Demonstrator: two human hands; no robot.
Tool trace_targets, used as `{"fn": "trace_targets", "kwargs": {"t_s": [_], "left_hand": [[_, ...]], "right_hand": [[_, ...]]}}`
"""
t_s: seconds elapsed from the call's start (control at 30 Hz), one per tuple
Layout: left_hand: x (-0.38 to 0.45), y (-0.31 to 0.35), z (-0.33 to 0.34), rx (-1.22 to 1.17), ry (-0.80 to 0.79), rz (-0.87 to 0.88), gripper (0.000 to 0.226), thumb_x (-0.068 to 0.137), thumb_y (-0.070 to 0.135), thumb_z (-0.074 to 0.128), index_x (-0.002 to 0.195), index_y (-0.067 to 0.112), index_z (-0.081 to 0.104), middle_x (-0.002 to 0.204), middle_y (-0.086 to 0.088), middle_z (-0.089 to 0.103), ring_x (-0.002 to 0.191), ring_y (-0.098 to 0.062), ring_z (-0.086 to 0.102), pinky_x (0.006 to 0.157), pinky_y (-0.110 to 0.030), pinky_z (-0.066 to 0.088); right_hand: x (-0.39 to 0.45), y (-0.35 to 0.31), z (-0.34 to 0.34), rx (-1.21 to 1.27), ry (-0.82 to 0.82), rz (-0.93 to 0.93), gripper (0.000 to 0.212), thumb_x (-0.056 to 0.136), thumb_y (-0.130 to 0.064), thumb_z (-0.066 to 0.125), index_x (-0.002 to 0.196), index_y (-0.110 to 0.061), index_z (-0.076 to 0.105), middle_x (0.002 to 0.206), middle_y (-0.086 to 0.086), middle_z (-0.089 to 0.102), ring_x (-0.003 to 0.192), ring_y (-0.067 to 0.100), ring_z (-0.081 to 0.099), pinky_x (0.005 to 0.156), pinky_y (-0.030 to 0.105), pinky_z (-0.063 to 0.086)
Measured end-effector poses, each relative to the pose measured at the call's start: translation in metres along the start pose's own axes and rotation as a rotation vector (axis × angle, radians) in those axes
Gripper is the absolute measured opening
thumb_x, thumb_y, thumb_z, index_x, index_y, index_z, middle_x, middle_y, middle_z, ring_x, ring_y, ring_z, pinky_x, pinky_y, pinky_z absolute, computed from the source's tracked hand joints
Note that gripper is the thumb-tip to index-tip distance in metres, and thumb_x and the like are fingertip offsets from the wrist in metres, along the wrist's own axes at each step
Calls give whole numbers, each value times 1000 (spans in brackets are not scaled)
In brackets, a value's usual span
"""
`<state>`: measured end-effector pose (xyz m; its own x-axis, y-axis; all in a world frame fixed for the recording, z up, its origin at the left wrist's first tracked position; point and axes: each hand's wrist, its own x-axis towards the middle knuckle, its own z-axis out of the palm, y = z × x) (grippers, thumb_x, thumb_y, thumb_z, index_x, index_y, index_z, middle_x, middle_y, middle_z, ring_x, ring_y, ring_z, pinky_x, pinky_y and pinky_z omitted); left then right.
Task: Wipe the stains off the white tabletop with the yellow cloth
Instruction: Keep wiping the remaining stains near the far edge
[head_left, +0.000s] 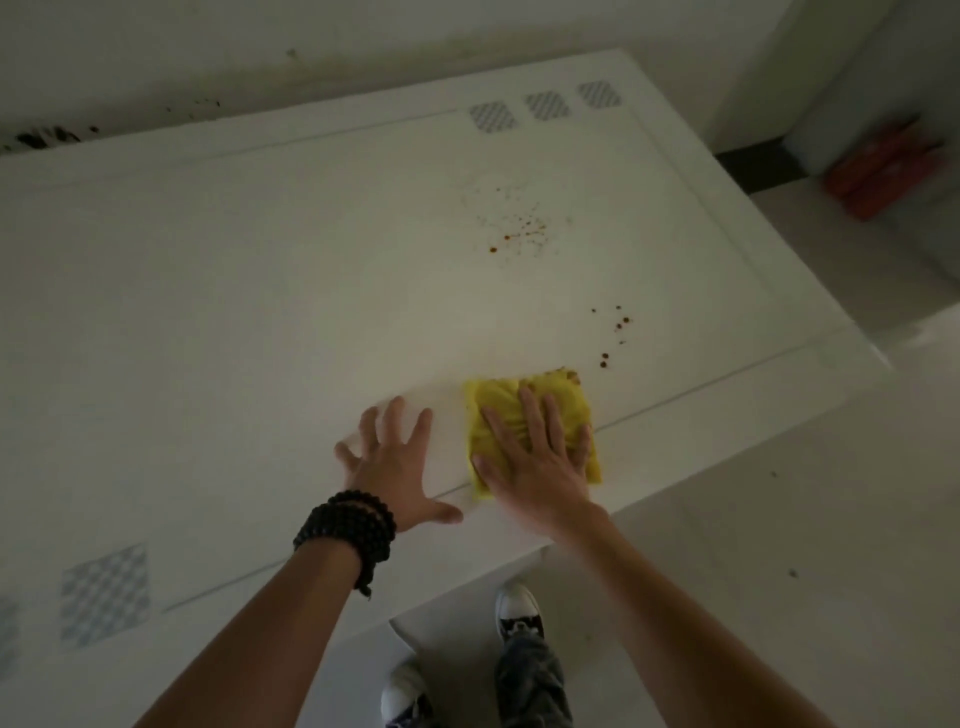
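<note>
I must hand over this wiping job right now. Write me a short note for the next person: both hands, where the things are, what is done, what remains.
Right hand: flat, pressing the yellow cloth on the white tabletop, near the front edge.
Left hand: spread flat on the bare tabletop just left of the cloth, holding nothing.
Done: cloth's far edge already looks soiled.
Left: reddish-brown spots just beyond the cloth to the right, and a larger speckled patch farther back.

My right hand covers the middle of the yellow cloth. The red object on the floor is too blurred to identify. My forearms run off the bottom edge.
</note>
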<state>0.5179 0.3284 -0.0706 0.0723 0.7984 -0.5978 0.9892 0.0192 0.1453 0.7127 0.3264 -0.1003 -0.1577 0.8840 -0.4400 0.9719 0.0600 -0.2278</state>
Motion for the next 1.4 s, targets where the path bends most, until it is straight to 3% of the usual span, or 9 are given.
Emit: {"fn": "trace_targets", "kwargs": {"t_s": [0.23, 0.33, 0.5, 0.73, 0.97, 1.23, 1.4], "left_hand": [[30, 90, -8, 70, -11, 142, 131, 60, 78, 69, 152, 35, -14, 159, -4, -23, 146, -35, -15, 109, -68, 16], [53, 111, -15, 137, -16, 142, 132, 58, 78, 70, 151, 35, -14, 159, -5, -22, 146, -37, -15, 109, -68, 15], [86, 118, -40, 177, -3, 81, 136, 52, 80, 72, 151, 37, -12, 158, -5, -22, 145, -38, -15, 108, -70, 14], [120, 132, -63, 63, -32, -115, 149, 46, 71, 83, 147, 41, -23, 155, -2, -31, 144, -38, -19, 105, -74, 17], [120, 134, -63, 80, -4, -138, 150, 41, 73, 82, 145, 44, -21, 155, -3, -27, 143, -39, -15, 103, -69, 28], [121, 135, -66, 91, 4, -154, 147, 40, 73, 83, 146, 46, -15, 154, -1, -23, 142, -38, -12, 102, -66, 31], [121, 133, -65, 98, 19, -148, 146, 40, 75, 81, 145, 45, -15, 153, -2, -21, 141, -37, -10, 102, -64, 32]], "right_hand": [[-7, 64, -14, 77, -6, 157, 67, 94, -75, 18, 136, -62, -33, 152, -14, -48, 141, 19, -44, 112, 63, -21], [1, 78, -19, 115, -3, 174, 67, 95, -72, 19, 143, -60, -26, 154, -13, -45, 142, 20, -43, 112, 65, -21], [45, 99, -46, 132, -14, 149, 67, 94, -74, 21, 149, -58, -13, 157, -11, -42, 143, 22, -41, 111, 66, -23], [134, 123, -99, 70, -85, 36, 71, 94, -74, 24, 151, -54, -15, 158, -4, -41, 144, 28, -39, 111, 69, -18], [68, 130, -74, -23, -114, -103, 67, 94, -75, 16, 150, -56, -15, 152, -8, -50, 138, 23, -48, 108, 64, -27], [150, 116, -102, -28, -94, -95, 69, 94, -75, 21, 148, -57, -18, 154, -7, -47, 141, 25, -44, 109, 66, -23], [106, 116, -83, -31, -123, -104, 69, 94, -73, 19, 147, -56, -23, 149, -8, -53, 136, 23, -51, 108, 65, -27]]}}
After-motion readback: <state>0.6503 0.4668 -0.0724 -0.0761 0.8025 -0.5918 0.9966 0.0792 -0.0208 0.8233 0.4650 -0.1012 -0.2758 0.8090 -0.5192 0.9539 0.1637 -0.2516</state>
